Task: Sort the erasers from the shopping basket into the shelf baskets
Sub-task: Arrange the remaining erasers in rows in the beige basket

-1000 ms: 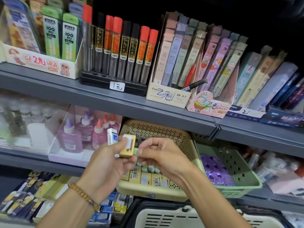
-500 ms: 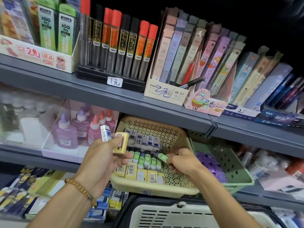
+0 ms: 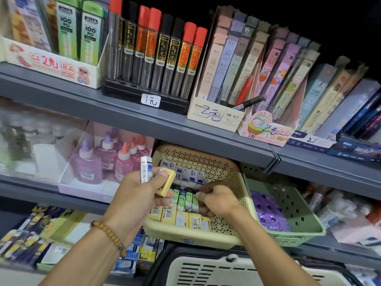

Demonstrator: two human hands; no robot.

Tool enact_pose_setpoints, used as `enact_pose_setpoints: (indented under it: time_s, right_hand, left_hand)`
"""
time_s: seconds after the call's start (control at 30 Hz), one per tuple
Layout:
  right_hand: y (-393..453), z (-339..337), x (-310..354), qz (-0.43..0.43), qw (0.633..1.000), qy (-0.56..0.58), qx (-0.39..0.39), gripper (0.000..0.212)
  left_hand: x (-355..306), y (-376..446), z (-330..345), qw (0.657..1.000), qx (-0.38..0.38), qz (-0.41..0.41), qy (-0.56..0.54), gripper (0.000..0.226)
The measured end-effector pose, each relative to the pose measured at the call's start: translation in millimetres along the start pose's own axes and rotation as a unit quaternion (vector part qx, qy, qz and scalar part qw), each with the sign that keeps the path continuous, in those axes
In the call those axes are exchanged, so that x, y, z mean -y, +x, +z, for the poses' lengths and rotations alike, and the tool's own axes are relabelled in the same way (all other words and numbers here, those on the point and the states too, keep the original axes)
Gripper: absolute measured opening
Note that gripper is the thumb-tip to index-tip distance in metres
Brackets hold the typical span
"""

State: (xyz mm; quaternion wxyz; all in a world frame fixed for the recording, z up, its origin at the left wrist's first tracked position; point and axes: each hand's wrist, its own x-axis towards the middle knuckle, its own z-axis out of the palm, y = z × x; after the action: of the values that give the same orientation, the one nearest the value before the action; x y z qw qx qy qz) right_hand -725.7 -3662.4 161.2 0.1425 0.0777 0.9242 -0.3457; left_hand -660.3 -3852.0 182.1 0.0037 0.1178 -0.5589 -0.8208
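Left hand (image 3: 134,195) grips upright white eraser (image 3: 146,169), yellow eraser (image 3: 165,183).

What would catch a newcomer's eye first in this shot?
Two hands meet at the beige basket mid-frame: the left hand holds a yellow eraser and a white one, the right hand reaches among green erasers. Red-capped tubes line the top shelf.

On the upper shelf (image 3: 123,112) I see tubes of pencil leads (image 3: 165,56) in a black stand (image 3: 132,93) (price tag "1元"). Below, glue bottles (image 3: 88,164) stand in a box.
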Motion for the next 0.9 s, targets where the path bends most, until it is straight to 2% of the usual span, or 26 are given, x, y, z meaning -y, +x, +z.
enact_pose_setpoints:
  time_s: [0.03, 0.1, 0.17, 0.23, 0.37, 0.47, 0.57, 0.67, 0.77, 0.83, 0.9]
  right_hand:
    - [-4, -1, 2, -0.024, 1.0, 0.01, -0.018, 0.016]
    - [-17, -4, 10, -0.093, 0.99, 0.103, -0.026, 0.025]
    - [-34, -5, 23, -0.163, 0.964, 0.211, 0.018, 0.031]
    - [-46, -3, 33, -0.2, 0.948, 0.243, 0.058, 0.03]
    - [-50, -4, 35, -0.177, 0.937, 0.284, 0.096, 0.008]
    - [-47, -18, 22, -0.119, 0.93, 0.342, 0.056, 0.012]
    - [-41, -36, 1, -0.074, 0.962, 0.262, 0.021, 0.009]
    - [-38, -38, -13, -0.033, 0.987, 0.146, 0.064, 0.007]
    - [-34, -26, -17, -0.022, 0.994, 0.046, 0.098, 0.021]
    - [-32, -21, -17, -0.035, 0.995, 0.003, 0.094, 0.029]
    - [-31, -21, -18, -0.035, 0.995, 0.005, 0.098, 0.027]
  left_hand:
    - [1, 0, 0, 1.0, 0.004, 0.003, 0.006, 0.012]
    - [3, 1, 1, 1.0, 0.014, 0.009, 0.025, 0.011]
    - [5, 1, 2, 0.998, 0.027, 0.012, 0.05, 0.01]
    - [6, 0, 4, 0.995, 0.05, 0.016, 0.083, 0.012]
    - [8, -4, 10, 0.99, 0.061, 0.031, 0.122, 0.023]
    - [7, -6, 11, 0.987, 0.035, 0.046, 0.152, 0.029]
    - [3, -6, 5, 0.979, 0.017, 0.038, 0.201, 0.029]
    - [-3, -9, 1, 0.981, 0.07, -0.004, 0.181, 0.021]
    - [-3, -11, -1, 0.974, 0.139, -0.01, 0.181, 0.019]
    - [-1, -11, -2, 0.969, 0.137, 0.013, 0.205, 0.015]
    - [-1, -11, -3, 0.969, 0.11, 0.028, 0.218, 0.009]
